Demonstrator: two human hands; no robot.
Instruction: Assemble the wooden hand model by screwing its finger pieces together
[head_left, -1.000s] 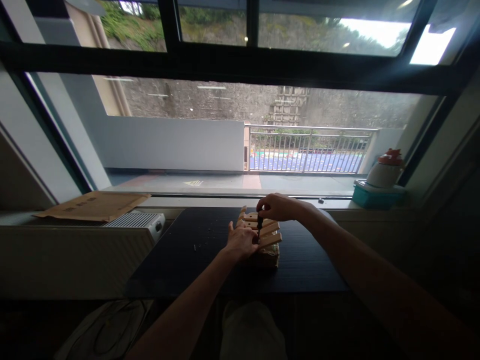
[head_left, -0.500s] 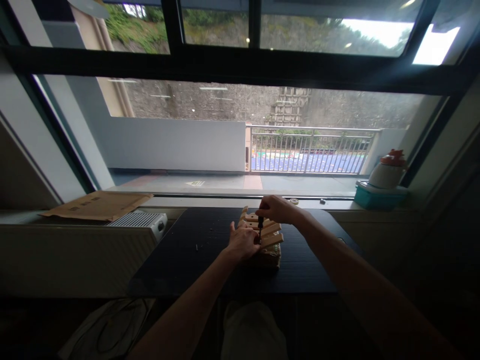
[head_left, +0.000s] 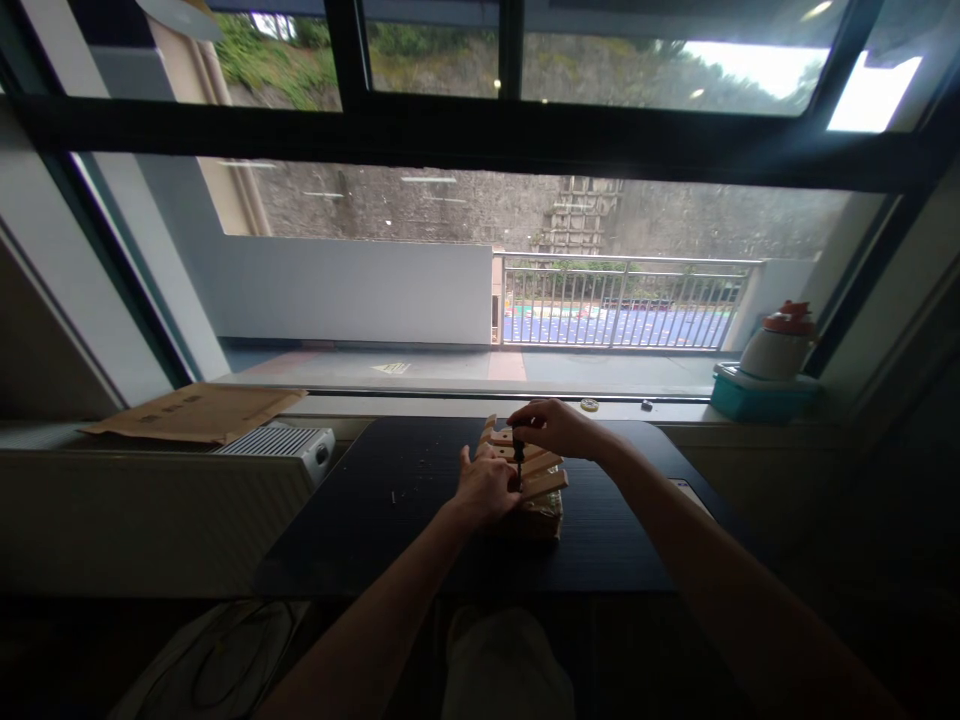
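A dark screwdriver stands nearly upright over a row of light wooden slats. My right hand grips the top of its handle with the fingertips. Beside the screwdriver's tip, my left hand lies on the slats with its fingertips closed on one of them; a screw there, if any, is hidden. The slats fan out over a block that looks wrapped in clear film, on the dark table. One small screw lies left of my left hand.
At the left, a brown paper envelope rests on a white radiator. A white bottle with a red lid stands on a teal box on the sill, near a roll of tape. A phone-like object lies partly behind my right forearm.
My right hand has shifted slightly left and down, its fingers changing position on the screwdriver's handle. More of the phone-like object shows beside my forearm. My left hand stays in place.
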